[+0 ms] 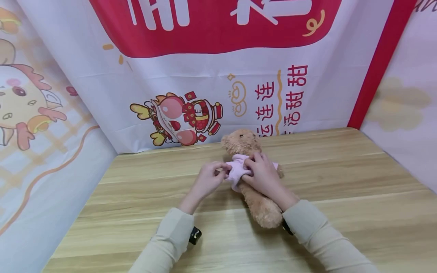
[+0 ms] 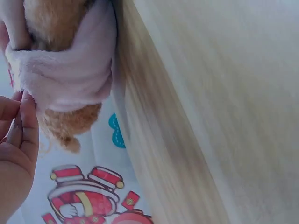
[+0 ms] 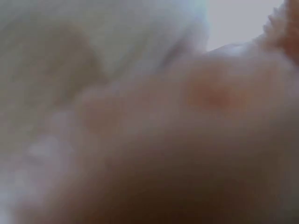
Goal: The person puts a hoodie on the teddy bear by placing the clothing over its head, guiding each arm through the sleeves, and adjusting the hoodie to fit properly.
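A tan plush teddy bear (image 1: 263, 207) lies on its back, its head toward the far edge and its legs toward me. It wears a small pale pink shirt (image 1: 235, 173). At the shirt's left side, my left hand (image 1: 208, 181) pinches the cloth between thumb and fingertips; the left wrist view shows the same pinch on the fuzzy shirt (image 2: 70, 79). My right hand (image 1: 264, 177) lies over the bear's body with fingers curled, gripping the shirt's front and hiding part of it. Blur fills most of the right wrist view.
Beneath the bear is a wood-grain table (image 1: 143, 204). A white and red printed cloth (image 1: 211, 68) hangs behind its far edge, close to the bear's head. Another printed cloth (image 1: 44, 159) hangs on the left and a pale one (image 1: 403, 125) on the right.
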Available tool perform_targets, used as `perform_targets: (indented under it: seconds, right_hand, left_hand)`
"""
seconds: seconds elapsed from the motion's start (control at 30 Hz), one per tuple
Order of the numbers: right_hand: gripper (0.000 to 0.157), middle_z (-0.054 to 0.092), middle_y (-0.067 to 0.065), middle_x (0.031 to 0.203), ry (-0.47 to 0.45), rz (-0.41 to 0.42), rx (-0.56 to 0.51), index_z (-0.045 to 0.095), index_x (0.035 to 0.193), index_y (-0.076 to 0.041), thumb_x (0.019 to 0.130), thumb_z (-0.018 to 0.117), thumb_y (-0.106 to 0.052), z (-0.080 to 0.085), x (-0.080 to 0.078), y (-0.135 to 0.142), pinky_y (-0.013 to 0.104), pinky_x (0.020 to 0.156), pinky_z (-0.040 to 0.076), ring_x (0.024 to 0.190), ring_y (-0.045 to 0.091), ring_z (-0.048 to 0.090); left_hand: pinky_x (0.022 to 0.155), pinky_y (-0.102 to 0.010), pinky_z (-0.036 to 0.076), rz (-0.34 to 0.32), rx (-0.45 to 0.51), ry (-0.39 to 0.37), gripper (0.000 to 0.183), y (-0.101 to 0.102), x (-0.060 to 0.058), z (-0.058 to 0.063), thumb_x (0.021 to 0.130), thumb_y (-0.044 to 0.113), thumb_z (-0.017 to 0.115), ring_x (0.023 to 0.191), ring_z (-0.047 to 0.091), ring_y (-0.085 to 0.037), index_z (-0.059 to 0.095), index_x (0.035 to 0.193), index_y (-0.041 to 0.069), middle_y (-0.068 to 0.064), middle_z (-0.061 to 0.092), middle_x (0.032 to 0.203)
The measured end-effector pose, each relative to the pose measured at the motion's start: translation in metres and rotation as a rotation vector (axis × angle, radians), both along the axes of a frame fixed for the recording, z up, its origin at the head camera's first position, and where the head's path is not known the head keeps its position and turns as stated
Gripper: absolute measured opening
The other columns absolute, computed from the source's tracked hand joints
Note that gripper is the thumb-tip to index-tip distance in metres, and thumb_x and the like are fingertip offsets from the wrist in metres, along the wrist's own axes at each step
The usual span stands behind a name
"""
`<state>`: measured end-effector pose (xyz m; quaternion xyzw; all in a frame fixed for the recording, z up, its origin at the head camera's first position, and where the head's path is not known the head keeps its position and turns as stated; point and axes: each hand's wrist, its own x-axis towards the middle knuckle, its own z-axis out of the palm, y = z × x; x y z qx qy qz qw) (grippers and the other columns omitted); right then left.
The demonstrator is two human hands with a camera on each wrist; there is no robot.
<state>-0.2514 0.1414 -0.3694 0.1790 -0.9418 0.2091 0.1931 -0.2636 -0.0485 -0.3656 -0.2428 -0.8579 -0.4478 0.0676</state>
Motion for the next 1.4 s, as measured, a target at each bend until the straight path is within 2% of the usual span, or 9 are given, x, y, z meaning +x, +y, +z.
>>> perform_targets:
  seconds: [0.1,0.37,0.5,0.6,0.73,0.87,1.03,1.2,1.4]
  right_hand:
    - [0.016,0.053,0.011,0.099,0.022,-0.01,0.007,0.054,0.077,-0.014,0.076,0.07,-0.017,-0.004,0.0,0.0,0.045,0.076,0.042,0.088,0.03,0.048]
    - [0.014,0.057,0.013,0.1,-0.03,0.085,-0.11,0.058,0.08,-0.012,0.076,0.072,-0.013,-0.002,-0.003,0.008,0.047,0.08,0.044,0.092,0.034,0.052]
    - [0.014,0.059,0.013,0.101,-0.069,0.132,-0.195,0.061,0.085,-0.012,0.076,0.072,-0.008,-0.001,-0.004,0.012,0.049,0.083,0.044,0.096,0.035,0.053]
    - [0.02,0.059,0.014,0.099,-0.042,0.189,-0.232,0.066,0.093,-0.012,0.077,0.07,-0.001,-0.002,-0.003,0.013,0.047,0.082,0.044,0.095,0.032,0.054]
    - [0.028,0.059,0.014,0.103,-0.049,0.226,-0.21,0.069,0.104,-0.015,0.078,0.075,-0.008,0.0,-0.001,0.011,0.047,0.084,0.044,0.097,0.03,0.054]
    - [0.031,0.06,0.011,0.105,-0.08,0.14,-0.105,0.065,0.102,-0.016,0.074,0.08,-0.018,0.005,-0.001,0.004,0.048,0.086,0.044,0.099,0.031,0.053]
    - [0.026,0.058,0.003,0.088,-0.034,0.048,0.04,0.06,0.089,-0.018,0.072,0.079,-0.021,0.007,-0.002,-0.003,0.042,0.076,0.043,0.087,0.027,0.051]
    - [0.027,0.053,-0.002,0.076,0.051,0.038,0.046,0.052,0.073,-0.017,0.07,0.079,-0.017,0.001,-0.002,-0.002,0.044,0.076,0.043,0.087,0.028,0.052]
    - [0.027,0.049,-0.001,0.07,0.052,0.128,-0.025,0.049,0.07,-0.015,0.067,0.075,-0.009,-0.002,-0.004,0.004,0.041,0.076,0.041,0.083,0.028,0.051]
  left_hand:
    - [0.064,-0.02,0.054,0.009,-0.006,0.025,0.016,0.003,0.001,0.0,0.087,-0.003,0.058,0.079,0.068,-0.025,0.07,0.097,-0.003,-0.019,0.068,0.1]
    - [0.068,-0.026,0.052,0.149,-0.055,0.115,0.011,0.003,-0.001,-0.003,0.083,0.003,0.07,0.079,0.063,-0.027,0.072,0.094,0.001,-0.016,0.063,0.098]
    - [0.064,-0.023,0.043,0.157,-0.048,0.139,0.011,0.003,-0.003,-0.006,0.084,0.003,0.068,0.075,0.056,-0.027,0.072,0.093,0.0,-0.016,0.06,0.09]
    - [0.067,-0.023,0.046,0.156,-0.024,0.131,0.014,0.005,-0.005,-0.009,0.086,0.001,0.065,0.077,0.056,-0.024,0.072,0.098,-0.002,-0.018,0.058,0.09]
    - [0.069,-0.025,0.05,0.177,-0.015,0.123,0.017,0.006,-0.007,-0.011,0.086,-0.001,0.064,0.079,0.056,-0.022,0.072,0.101,0.0,-0.017,0.057,0.091]
    - [0.071,-0.027,0.052,0.15,-0.026,0.2,0.018,0.006,-0.006,-0.014,0.085,-0.003,0.064,0.081,0.057,-0.023,0.072,0.1,0.001,-0.016,0.057,0.09]
    - [0.073,-0.028,0.052,0.098,-0.04,0.249,0.019,0.006,-0.004,-0.016,0.086,0.0,0.064,0.083,0.057,-0.021,0.072,0.103,0.002,-0.014,0.056,0.092]
    - [0.07,-0.025,0.05,0.101,-0.067,0.218,0.02,0.008,-0.004,-0.014,0.086,0.006,0.066,0.079,0.056,-0.019,0.071,0.106,0.003,-0.013,0.056,0.093]
    - [0.072,-0.028,0.05,0.13,-0.116,0.17,0.005,0.011,-0.005,-0.01,0.087,0.007,0.067,0.08,0.057,-0.019,0.068,0.09,0.004,-0.011,0.054,0.09]
